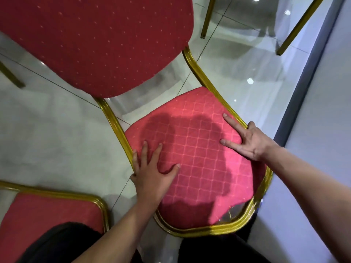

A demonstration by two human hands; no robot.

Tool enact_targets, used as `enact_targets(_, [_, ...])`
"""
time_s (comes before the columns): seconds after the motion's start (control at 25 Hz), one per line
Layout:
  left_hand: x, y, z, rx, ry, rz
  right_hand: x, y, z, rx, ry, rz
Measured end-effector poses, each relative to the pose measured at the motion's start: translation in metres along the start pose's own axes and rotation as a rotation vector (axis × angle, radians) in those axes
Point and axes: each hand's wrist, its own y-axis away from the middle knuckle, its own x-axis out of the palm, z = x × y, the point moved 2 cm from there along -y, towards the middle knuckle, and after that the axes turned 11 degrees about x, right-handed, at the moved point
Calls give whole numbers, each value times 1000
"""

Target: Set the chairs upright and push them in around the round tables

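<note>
1. A chair [190, 149] with a gold metal frame [209, 227] is seen from above, directly in front of the person. Its seat cushion [197, 168] is red with a grid pattern; its backrest [95, 44] is darker red with small pale dots.
2. The left hand [152, 171] is laid flat on the left part of the seat, fingers spread and straight, at the frame's edge.
3. The right hand [247, 141] is placed at the right edge of the seat: two fingers are extended over the cushion, and the others are hidden at the frame rail. Whether the rail is gripped cannot be told.
4. The floor [47, 130] is made of glossy pale tiles in which ceiling lights are reflected.
5. A pale wall or panel [322, 111] runs along the right.
6. A second chair [47, 211], of the same red and gold, is seen in part at lower left, near the first.
7. Further gold legs [207, 18] are seen at the top.
</note>
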Motion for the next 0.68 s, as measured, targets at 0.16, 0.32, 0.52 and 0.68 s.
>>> enact_targets(0.16, [-56,48,-25,-24,19,56,-58,66,17,65,25,86])
enact_targets(0.32, [-119,101,-53,-66,25,114,-124,135,43,138,114,211])
enact_targets(0.52, [-228,153,-79,-87,8,215,-213,214,99,235,225,341])
enact_targets(0.68, [-307,180,-100,-71,-46,362,-266,241,145,287,246,435])
